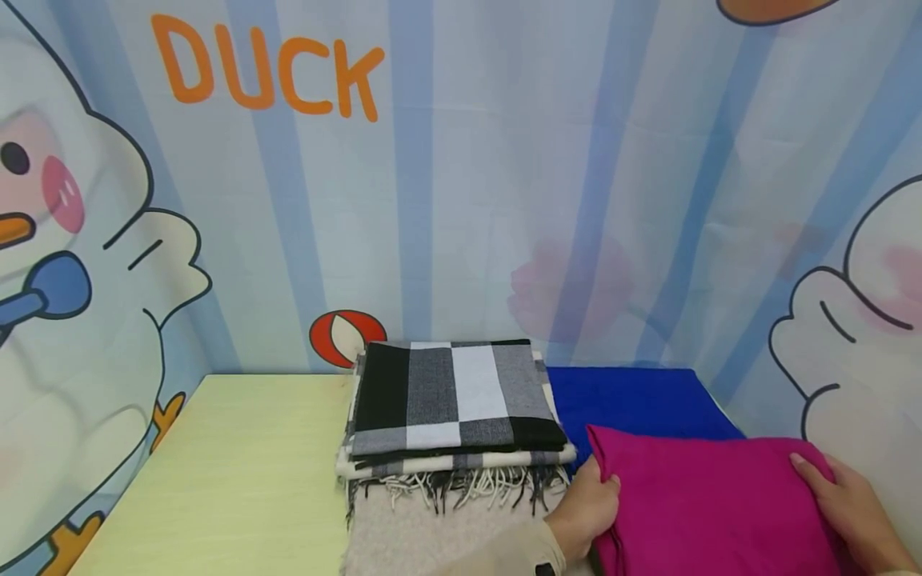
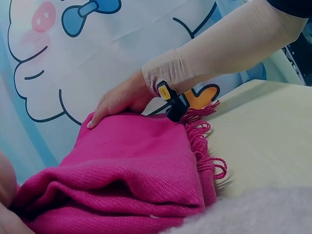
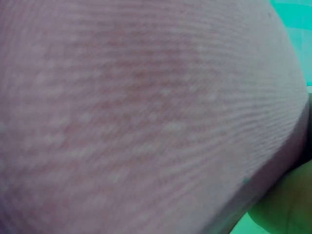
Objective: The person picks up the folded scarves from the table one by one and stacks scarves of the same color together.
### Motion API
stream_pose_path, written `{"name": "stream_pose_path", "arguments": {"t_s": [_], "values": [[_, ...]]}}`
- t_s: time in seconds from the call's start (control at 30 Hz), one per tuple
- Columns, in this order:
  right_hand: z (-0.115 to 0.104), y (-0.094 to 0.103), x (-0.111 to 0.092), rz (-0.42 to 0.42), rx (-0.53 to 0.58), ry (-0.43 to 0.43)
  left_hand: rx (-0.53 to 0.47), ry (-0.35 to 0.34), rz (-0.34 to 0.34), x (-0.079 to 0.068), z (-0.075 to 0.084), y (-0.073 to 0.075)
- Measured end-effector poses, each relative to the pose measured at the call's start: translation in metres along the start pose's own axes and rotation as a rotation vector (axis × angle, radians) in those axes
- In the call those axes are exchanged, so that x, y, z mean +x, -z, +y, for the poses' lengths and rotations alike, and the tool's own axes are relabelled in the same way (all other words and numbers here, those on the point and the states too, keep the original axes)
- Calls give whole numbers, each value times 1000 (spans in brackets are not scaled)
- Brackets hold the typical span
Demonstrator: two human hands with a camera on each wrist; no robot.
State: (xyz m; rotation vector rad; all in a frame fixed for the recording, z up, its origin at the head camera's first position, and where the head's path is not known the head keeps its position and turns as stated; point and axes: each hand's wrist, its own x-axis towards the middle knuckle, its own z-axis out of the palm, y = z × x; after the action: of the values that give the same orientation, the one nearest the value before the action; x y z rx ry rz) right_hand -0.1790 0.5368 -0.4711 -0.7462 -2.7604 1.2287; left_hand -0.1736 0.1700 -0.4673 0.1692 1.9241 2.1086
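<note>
A folded magenta scarf lies at the front right in the head view, between both hands. My left hand grips its left edge, with the thumb on the near face. At the opposite edge, my right hand holds the cloth, thumb on top and the other fingers hidden beneath. In the left wrist view, the scarf shows loose layers at its near side and a twisted fringe along one side. Its woven surface fills most of the right wrist view, close up and washed out.
Left of the magenta scarf is a folded black-and-white checked scarf with fringe, lying on a light grey fuzzy cloth. A blue cloth lies behind. The pale yellow tabletop extends left, and a duck-print curtain stands behind.
</note>
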Motion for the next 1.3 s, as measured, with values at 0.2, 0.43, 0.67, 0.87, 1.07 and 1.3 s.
{"name": "stream_pose_path", "arguments": {"t_s": [0.2, 0.43, 0.67, 0.87, 1.07, 1.3], "values": [[-4, -1, 2, 4, 14, 2, 18, 26, 7, 5, 1, 2], [-7, -1, 5, -32, 21, 19, 27, 20, 21, 11, 1, 4], [-13, 0, 9, -18, 17, 43, 55, 20, 29, 16, 2, 6], [-17, -1, 11, 27, -1, 73, 57, 11, 34, 18, 3, 6], [-17, -1, 12, 60, -18, 125, 70, 13, 32, 22, 3, 6], [-19, 2, 17, 91, -63, 190, 86, 7, 46, 29, 3, 7]]}}
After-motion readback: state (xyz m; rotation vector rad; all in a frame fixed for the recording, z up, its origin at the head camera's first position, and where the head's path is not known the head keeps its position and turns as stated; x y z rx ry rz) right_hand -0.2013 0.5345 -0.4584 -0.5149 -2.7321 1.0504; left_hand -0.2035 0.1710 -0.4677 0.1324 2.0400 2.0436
